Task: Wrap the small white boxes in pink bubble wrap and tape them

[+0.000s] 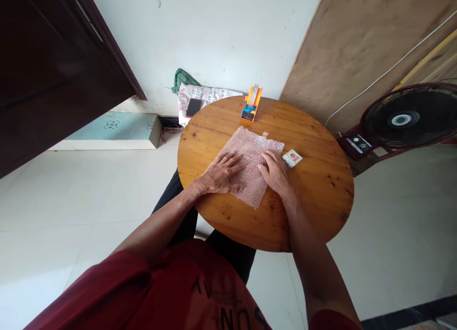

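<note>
A sheet of pinkish bubble wrap (250, 154) lies flat on the round wooden table (317, 192). My left hand (223, 173) rests on its left part, palm down with the fingers spread. On the right edge of the wrap lies my right hand (275, 173), fingers loosely stretched and a little bent, holding nothing. A short strip of clear tape (264, 135) sticks out at the wrap's far edge. Just beyond my right hand is a small white box with a red mark (293, 157); my hand partly covers its near side.
An orange tape dispenser (253, 104) stands at the table's far edge. Behind the table, a phone (193, 107) lies on a printed white sack (214, 93), with a green bag (183, 78) beside it. A dark red fan (400, 120) is close on the right.
</note>
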A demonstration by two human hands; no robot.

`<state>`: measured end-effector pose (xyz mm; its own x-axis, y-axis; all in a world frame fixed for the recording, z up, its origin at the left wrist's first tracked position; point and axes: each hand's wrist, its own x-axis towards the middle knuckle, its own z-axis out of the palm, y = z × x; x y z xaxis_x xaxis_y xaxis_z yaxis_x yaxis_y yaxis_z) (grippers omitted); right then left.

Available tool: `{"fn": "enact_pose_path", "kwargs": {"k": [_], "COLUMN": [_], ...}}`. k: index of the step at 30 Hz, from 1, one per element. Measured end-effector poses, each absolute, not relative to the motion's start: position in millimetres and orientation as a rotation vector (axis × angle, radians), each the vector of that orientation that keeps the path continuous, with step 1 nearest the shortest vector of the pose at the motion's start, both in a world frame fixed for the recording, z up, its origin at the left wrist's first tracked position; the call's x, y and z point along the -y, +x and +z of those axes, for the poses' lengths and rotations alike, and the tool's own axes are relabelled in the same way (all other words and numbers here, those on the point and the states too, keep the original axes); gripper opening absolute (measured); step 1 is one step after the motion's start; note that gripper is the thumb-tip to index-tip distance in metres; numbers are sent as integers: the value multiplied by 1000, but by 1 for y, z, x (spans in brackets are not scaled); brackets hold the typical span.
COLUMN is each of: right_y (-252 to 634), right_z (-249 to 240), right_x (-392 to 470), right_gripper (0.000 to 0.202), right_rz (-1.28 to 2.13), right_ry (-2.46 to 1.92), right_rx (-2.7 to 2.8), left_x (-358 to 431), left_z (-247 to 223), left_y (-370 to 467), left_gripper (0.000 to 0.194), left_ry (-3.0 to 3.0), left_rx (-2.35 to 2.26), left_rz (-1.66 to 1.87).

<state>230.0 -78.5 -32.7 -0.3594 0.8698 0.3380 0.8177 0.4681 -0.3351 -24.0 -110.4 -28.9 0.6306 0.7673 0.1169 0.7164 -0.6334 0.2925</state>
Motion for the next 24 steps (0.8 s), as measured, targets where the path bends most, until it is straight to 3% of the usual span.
{"fn": "enact_pose_path", "kwargs": {"k": [13,21,24], "right_y": [233,250,264], "right_z": [-22,3,7], "right_x": [80,86,84], "right_gripper": [32,23,35], "right_rz": [145,-192,-264], "right_ry": [-1399,-1674,-1802], "right_rx": [2131,1831,1741], "left_x": [113,115,115], "left_z": [-28,-27,-27], "left_y": [-23,-22,-22], "left_gripper": [77,74,74], "left_ry": [2627,2614,2617], "left_rx": [-1214,-1189,-1186], "left_rz": [397,403,405]}}
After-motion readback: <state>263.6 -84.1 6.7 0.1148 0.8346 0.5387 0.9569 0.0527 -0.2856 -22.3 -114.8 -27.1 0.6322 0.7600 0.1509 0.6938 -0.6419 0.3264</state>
